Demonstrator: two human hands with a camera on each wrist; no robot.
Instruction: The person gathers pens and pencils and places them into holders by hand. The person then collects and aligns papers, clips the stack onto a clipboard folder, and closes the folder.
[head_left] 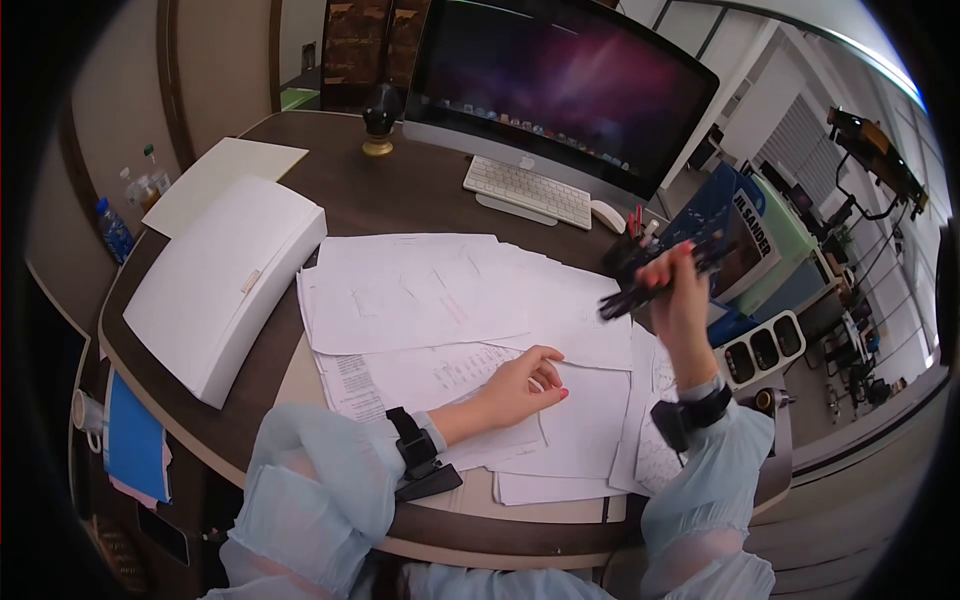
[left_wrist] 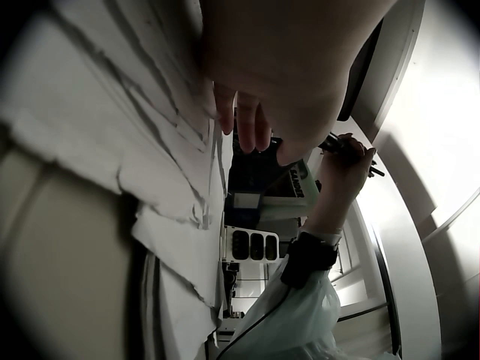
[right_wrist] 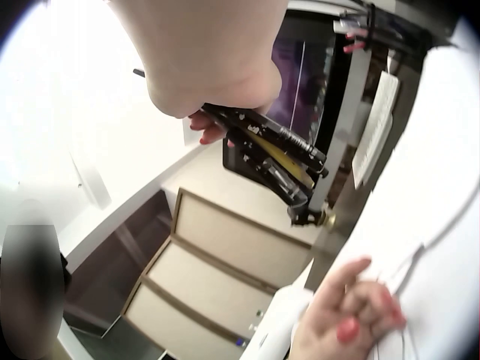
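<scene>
Several loose sheets of paper (head_left: 440,300) cover the middle of the round dark desk (head_left: 400,190), with a white box (head_left: 225,280) and a white folder (head_left: 225,180) to the left, and one computer screen (head_left: 565,90), one keyboard (head_left: 530,190), one mouse (head_left: 607,215) and a pen pot (head_left: 625,255) behind. The left hand (head_left: 520,385) rests on the papers, fingers loosely curled, holding nothing. The right hand (head_left: 680,300) is raised above the desk's right edge, gripping a bundle of dark pens (head_left: 650,285); their number cannot be told.

An office: a desk (head_left: 420,190) with computer monitor (head_left: 560,85), keyboard (head_left: 528,190) and papers (head_left: 420,290).
</scene>
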